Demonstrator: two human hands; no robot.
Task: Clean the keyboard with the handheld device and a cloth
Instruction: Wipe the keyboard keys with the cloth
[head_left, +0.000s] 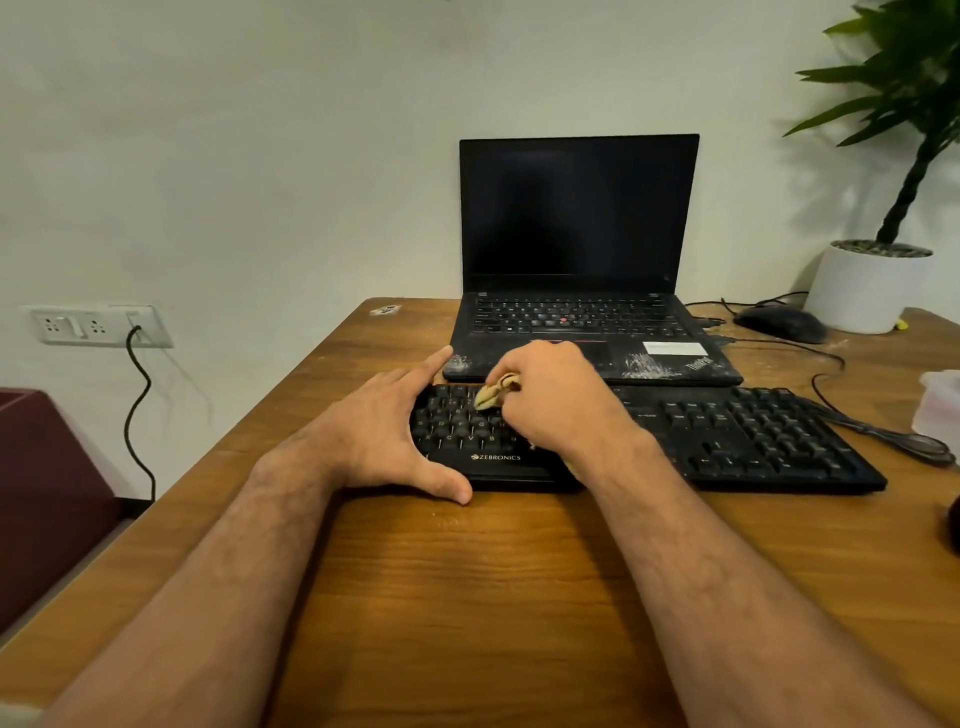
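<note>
Keyboard (675, 441) lies on the desk (467, 597) before the laptop (576, 260), its left end braced by the spread, flat left hand (387, 431) so it won't slide while the right hand (556, 400) grips the bunched cloth (493, 395), rubbing its keys.

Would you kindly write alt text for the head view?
A person's right hand presses a bunched yellowish cloth onto a black keyboard while the left hand steadies its left end. Behind it on the wooden desk sits an open, dark-screened laptop.
</note>
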